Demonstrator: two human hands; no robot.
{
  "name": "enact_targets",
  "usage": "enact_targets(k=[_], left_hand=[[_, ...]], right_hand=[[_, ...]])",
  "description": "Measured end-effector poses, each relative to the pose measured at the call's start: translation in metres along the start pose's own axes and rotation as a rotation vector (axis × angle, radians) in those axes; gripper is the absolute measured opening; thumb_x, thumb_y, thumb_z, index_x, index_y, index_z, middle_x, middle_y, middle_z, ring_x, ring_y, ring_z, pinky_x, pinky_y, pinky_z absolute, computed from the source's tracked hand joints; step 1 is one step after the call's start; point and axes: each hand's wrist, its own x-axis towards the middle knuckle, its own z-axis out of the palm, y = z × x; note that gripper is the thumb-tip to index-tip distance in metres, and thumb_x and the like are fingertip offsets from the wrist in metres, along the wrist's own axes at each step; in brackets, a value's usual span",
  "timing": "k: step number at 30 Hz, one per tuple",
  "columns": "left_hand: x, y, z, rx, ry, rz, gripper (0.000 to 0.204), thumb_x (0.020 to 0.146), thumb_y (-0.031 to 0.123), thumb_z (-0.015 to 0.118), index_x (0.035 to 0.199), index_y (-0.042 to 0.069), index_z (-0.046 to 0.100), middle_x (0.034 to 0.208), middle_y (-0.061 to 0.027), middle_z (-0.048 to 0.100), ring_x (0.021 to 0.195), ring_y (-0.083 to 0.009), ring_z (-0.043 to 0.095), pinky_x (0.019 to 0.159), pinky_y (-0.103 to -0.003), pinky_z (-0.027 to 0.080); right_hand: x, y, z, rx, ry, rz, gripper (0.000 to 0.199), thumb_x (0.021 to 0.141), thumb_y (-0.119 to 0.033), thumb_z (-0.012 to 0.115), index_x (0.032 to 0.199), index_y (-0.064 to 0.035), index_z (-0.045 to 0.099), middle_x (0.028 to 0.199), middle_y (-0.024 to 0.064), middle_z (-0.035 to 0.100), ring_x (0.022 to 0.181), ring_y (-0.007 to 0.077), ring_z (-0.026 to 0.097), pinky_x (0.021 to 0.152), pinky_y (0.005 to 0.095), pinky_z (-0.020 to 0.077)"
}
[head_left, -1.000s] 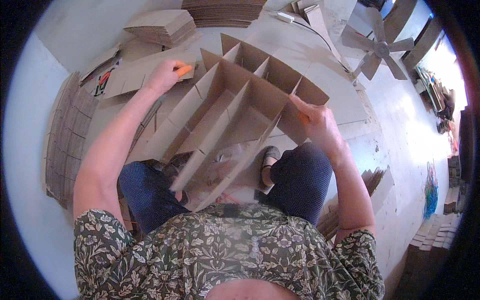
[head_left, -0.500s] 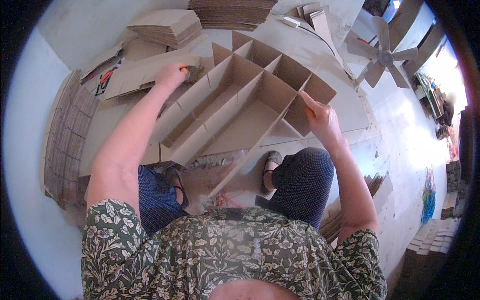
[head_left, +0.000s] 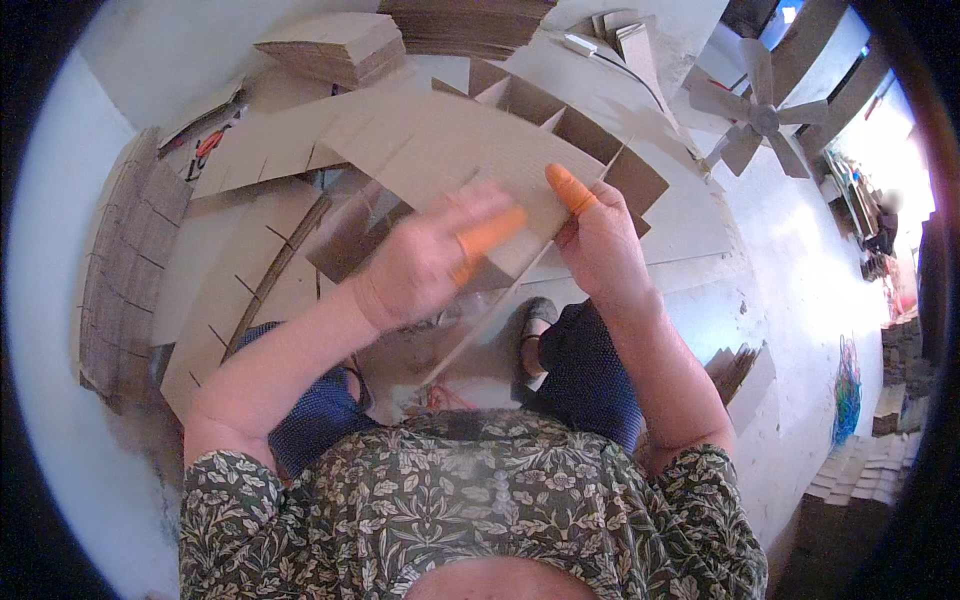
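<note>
A cardboard divider grid [head_left: 582,130] stands over the pale work surface, its far cells showing. Across its near part lies a flat, slotted cardboard strip [head_left: 440,140], which hides much of the grid. My right hand [head_left: 612,245] grips the cardboard at the grid's right side, an orange cover on the thumb and the fingers curled behind. Over the near edge of the strip is my left hand [head_left: 420,262], also with an orange-covered thumb. Motion blurs its fingers, so whether they hold the strip cannot be made out.
Stacks of cardboard [head_left: 335,48] stand at the back, with a tall slotted stack [head_left: 125,270] at left. Loose slotted strips [head_left: 265,270] lie near my left forearm. An orange-handled tool [head_left: 208,145] rests at far left. A fan [head_left: 765,120] stands at right, near a cable [head_left: 640,80].
My left hand has come from the far-left strips toward the grid's middle. A cardboard strip now covers the near cells. Slotted strips at left have shifted nearer. My right hand has moved slightly left.
</note>
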Motion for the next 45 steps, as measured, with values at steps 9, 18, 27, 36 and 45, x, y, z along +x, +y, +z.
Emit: enact_targets(k=[9,18,27,36,45], left_hand=[[-0.093,-0.035,-0.042,0.102,0.471,-0.511,0.034,0.091,0.006,0.056,0.125,0.006,0.056,0.125,-0.0077,0.057,0.110,-0.0175,0.056,0.097,-0.030,0.043],[-0.184,-0.056,-0.021,-0.257,0.718,-1.119,0.026,0.094,0.009,0.050,0.117,0.002,0.061,0.100,-0.0030,0.063,0.087,-0.0092,0.058,0.078,-0.025,0.049],[-0.188,-0.066,-0.012,-0.318,0.653,-1.080,0.024,0.093,0.005,0.049,0.113,0.002,0.062,0.088,-0.0014,0.059,0.074,-0.0092,0.057,0.067,-0.025,0.050],[-0.169,-0.039,-0.010,-0.154,0.590,-0.917,0.015,0.093,0.007,0.055,0.103,-0.001,0.062,0.083,0.0006,0.056,0.076,-0.0076,0.052,0.070,-0.023,0.045],[-0.166,-0.043,-0.001,-0.028,0.487,-0.838,0.004,0.086,0.002,0.064,0.085,0.001,0.060,0.071,0.0037,0.047,0.067,-0.0055,0.042,0.059,-0.021,0.036]], right_hand=[[-0.042,-0.030,-0.059,-0.773,0.348,-0.555,0.018,0.090,-0.011,0.060,0.103,0.0001,0.066,0.090,0.0018,0.067,0.081,0.0102,0.057,0.074,0.0262,0.0458],[-0.055,-0.002,-0.073,-0.885,0.304,-0.705,0.014,0.086,-0.003,0.062,0.099,0.0001,0.067,0.082,0.0014,0.068,0.078,0.0076,0.058,0.069,0.0240,0.0464],[-0.053,0.017,-0.085,-1.164,0.222,-0.448,0.015,0.086,-0.003,0.062,0.099,-0.0012,0.067,0.076,0.0149,0.067,0.070,0.0093,0.060,0.063,0.0271,0.0477],[-0.052,0.009,-0.077,-1.163,0.127,-0.536,0.037,0.083,-0.003,0.063,0.119,-0.0055,0.057,0.086,0.0186,0.068,0.077,0.0263,0.069,0.068,0.0348,0.0529],[-0.037,-0.004,-0.065,-1.335,-0.183,-0.661,0.060,0.076,0.005,0.055,0.134,-0.0093,0.046,0.091,0.0213,0.064,0.078,0.0377,0.065,0.067,0.0400,0.0532]])
